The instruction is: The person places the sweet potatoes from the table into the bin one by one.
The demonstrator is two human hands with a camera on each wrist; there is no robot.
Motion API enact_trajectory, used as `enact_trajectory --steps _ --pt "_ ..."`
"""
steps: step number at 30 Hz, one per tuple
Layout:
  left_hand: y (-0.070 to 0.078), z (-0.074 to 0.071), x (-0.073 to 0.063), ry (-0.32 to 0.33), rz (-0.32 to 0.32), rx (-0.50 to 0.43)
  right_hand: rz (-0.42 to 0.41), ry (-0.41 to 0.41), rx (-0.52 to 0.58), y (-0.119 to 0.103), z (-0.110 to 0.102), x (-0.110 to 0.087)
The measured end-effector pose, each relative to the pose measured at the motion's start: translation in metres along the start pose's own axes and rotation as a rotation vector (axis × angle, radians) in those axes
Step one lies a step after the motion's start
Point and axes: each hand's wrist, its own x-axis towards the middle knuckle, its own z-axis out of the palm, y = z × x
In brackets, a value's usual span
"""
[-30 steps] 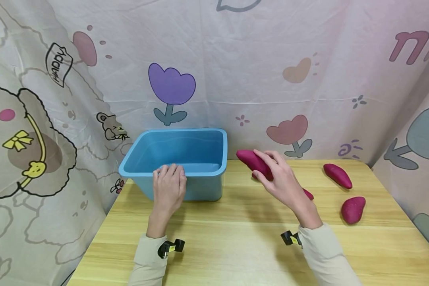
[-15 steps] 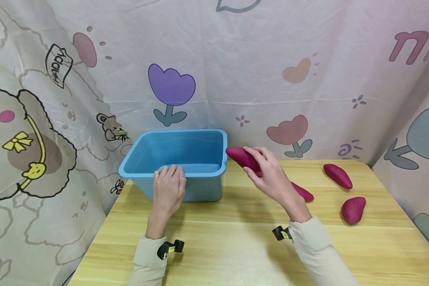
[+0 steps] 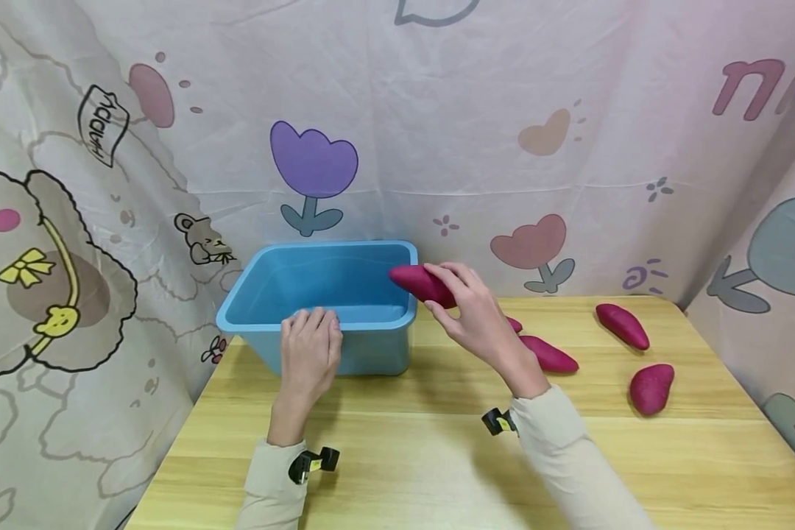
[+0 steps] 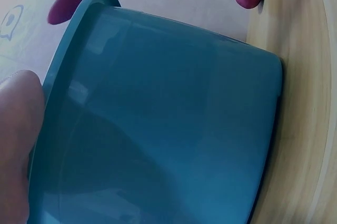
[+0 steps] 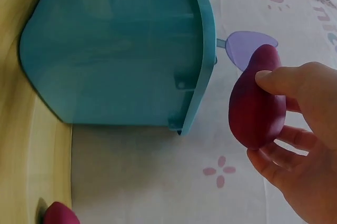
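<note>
A purple-red sweet potato (image 3: 425, 285) is pinched between the thumb and fingers of my right hand (image 3: 473, 313), its tip over the right rim of the blue bin (image 3: 377, 352). In the right wrist view the sweet potato (image 5: 256, 103) stands upright in the grip, apart from the bin's wall (image 5: 121, 50). My left hand (image 3: 310, 352) grips the front rim of the bin, fingers hooked over the edge. The left wrist view shows part of that hand (image 4: 18, 139) at the rim. Inside the bin, the visible floor is bare blue.
On the wooden table (image 3: 411, 456) to the right lie more sweet potatoes: one (image 3: 548, 355) near my right wrist, another (image 3: 514, 324) partly hidden behind the hand, one (image 3: 623, 326) farther back and a rounder one (image 3: 651, 389). A patterned cloth (image 3: 437, 132) hangs behind.
My right hand has carried the sweet potato left and slightly up, from beside the bin to its right rim. The left hand keeps its place on the front rim.
</note>
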Motion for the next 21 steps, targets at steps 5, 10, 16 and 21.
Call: enact_trajectory --steps 5,10,16,21 --pt "0.0 0.002 0.0 0.012 -0.002 -0.006 -0.012 -0.003 0.012 -0.004 0.006 0.006" --pt "0.0 0.004 0.001 0.016 0.01 -0.009 -0.012 0.012 0.013 -0.008 0.011 0.01" --pt "0.0 0.005 0.003 0.032 0.019 -0.018 -0.016 0.017 0.022 -0.012 0.017 0.016" --pt "-0.001 0.003 0.0 0.029 -0.002 -0.012 -0.035 0.01 0.054 -0.018 0.028 0.022"
